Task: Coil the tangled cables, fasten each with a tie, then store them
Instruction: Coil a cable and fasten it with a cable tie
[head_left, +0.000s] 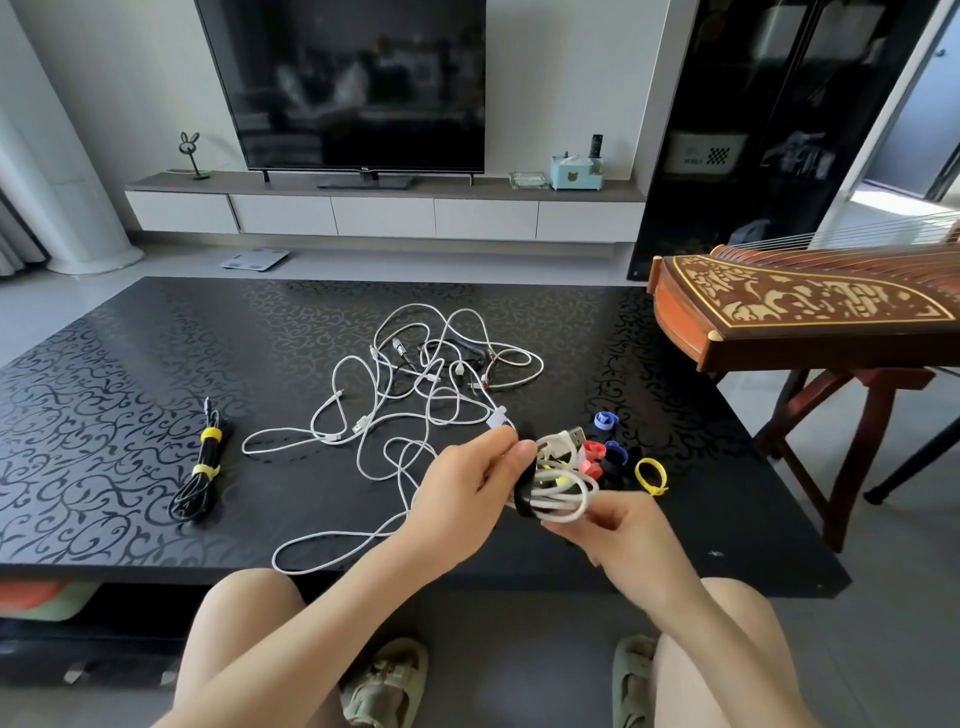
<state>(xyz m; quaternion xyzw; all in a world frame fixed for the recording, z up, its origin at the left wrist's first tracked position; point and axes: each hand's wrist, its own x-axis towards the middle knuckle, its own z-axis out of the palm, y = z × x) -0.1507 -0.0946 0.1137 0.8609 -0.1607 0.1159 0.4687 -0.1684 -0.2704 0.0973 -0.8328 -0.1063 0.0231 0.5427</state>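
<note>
My left hand (467, 483) hides part of black tie (524, 493) on white coil (563, 493). Plugs in tangled cables (415, 384) too small to tell. Zither (800, 312) cut off at right edge.

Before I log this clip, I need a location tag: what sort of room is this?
Most likely a home living room. A large television stands on a low white media console, a black patterned coffee table holds the cables, and a wooden zither sits on a stand to the right.

A dark television (353, 83) is mounted above a white media console (384, 213); pale floor tiles (67, 296) are lit by daylight.
</note>
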